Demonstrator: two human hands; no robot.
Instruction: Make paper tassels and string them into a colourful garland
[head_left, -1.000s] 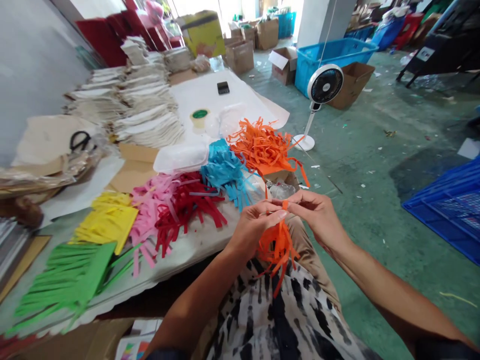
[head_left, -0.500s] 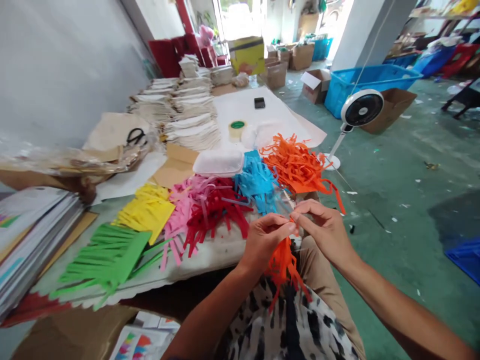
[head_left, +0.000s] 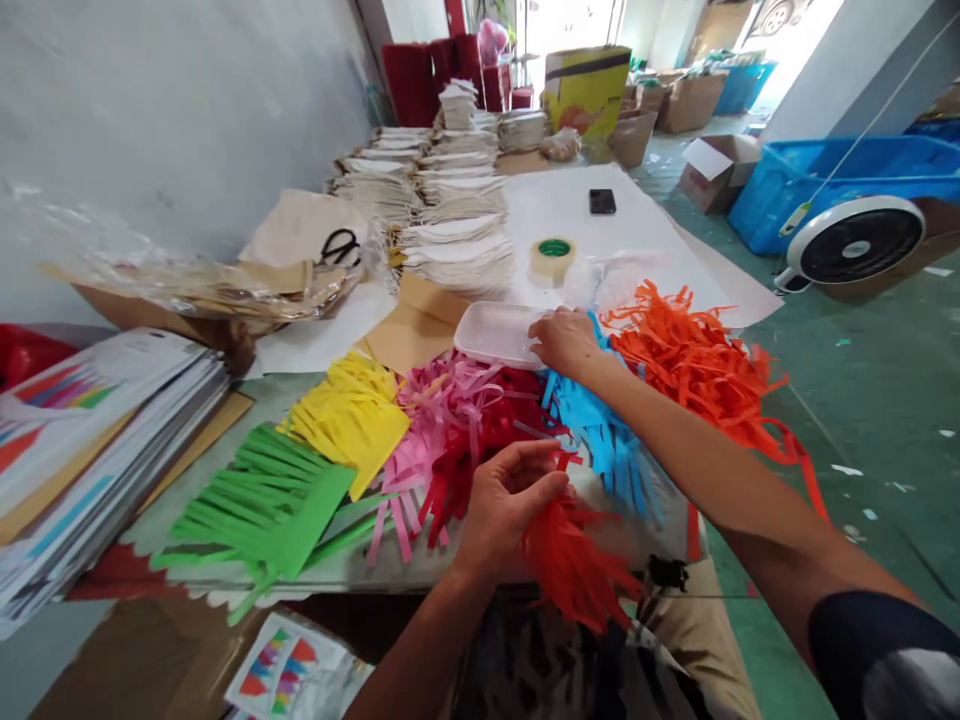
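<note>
Pinched in my left hand (head_left: 502, 505) is the top of an orange paper-strip tassel (head_left: 577, 560), its fringe hanging over the table's near edge. Further forward, my right hand (head_left: 566, 343) reaches to the right end of a shallow white plastic tray (head_left: 491, 330). Those fingers are bent together inside its rim, and what they grip, if anything, is hidden. Under the right forearm lie blue fringed strips (head_left: 600, 420). Dark red fringed strips (head_left: 487, 425) spread just behind my left hand, and a pile of loose orange strips (head_left: 690, 360) rests to the right.
Pink (head_left: 420, 420), yellow (head_left: 352, 415) and green fringed sheets (head_left: 262, 510) lie leftward. Behind are a tape roll (head_left: 553, 262), a phone (head_left: 602, 202), black-handled scissors (head_left: 341, 247) and stacked bundles (head_left: 457, 250). A fan (head_left: 859, 245) stands at right.
My right hand has left the tassel top and moved forward to the tray. My left hand keeps the tassel. The view has turned, shifting the table rightward in the picture.
</note>
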